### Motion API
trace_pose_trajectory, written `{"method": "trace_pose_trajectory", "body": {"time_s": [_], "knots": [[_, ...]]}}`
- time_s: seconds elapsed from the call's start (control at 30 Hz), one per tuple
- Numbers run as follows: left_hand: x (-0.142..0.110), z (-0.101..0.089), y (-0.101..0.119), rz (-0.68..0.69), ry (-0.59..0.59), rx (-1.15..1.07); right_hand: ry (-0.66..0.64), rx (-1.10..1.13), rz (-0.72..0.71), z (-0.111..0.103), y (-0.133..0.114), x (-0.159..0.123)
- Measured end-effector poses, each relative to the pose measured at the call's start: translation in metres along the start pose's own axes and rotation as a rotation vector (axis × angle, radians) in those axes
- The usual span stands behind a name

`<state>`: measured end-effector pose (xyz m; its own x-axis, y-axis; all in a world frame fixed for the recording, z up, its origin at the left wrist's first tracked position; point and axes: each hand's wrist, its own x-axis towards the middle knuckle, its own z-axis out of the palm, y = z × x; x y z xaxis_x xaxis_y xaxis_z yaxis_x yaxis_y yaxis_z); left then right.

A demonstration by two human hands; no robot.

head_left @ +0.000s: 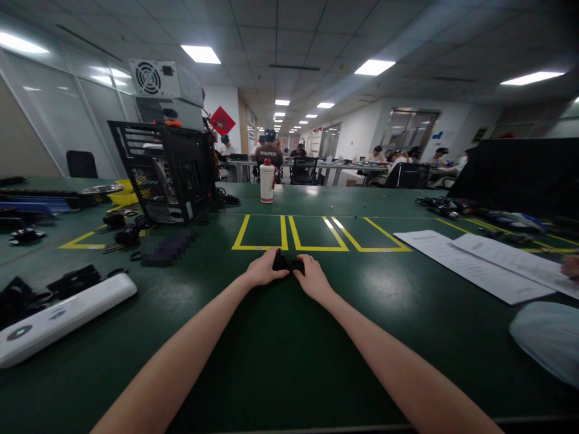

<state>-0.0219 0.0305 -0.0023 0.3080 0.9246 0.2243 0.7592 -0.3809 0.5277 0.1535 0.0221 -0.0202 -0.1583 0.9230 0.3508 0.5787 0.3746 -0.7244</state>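
Observation:
Both my hands meet in the middle of the green table [280,355], just on the near side of the yellow tape outlines. Between thumb and fingers, my left hand [263,269] grips a small black object [280,261]. From the other side my right hand [313,278] closes on a dark part of it, close to the tabletop. Too dark and small to name, the object is partly hidden by my fingers. I cannot tell whether it is one piece or two.
Yellow tape rectangles [260,248] lie ahead, with a white bottle [267,182] behind. An open computer case [174,172] stands left, near a long white device [67,316]. Paper sheets [474,265] and a person's hand [570,267] are at right.

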Motion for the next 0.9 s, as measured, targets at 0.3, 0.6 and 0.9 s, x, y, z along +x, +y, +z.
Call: {"method": "trace_pose_trajectory", "body": {"time_s": [0.3,0.6,0.9], "knots": [[0.026,0.006,0.012,-0.117,0.063,0.050,0.108,-0.112,0.107,-0.025,0.018,0.010],[-0.062,-0.015,0.037,0.109,-0.078,0.046,-0.136,-0.073,-0.068,-0.035,-0.040,-0.072],[-0.122,-0.047,0.086,0.339,-0.367,0.362,-0.420,0.391,0.116,-0.042,-0.090,-0.110]]}}
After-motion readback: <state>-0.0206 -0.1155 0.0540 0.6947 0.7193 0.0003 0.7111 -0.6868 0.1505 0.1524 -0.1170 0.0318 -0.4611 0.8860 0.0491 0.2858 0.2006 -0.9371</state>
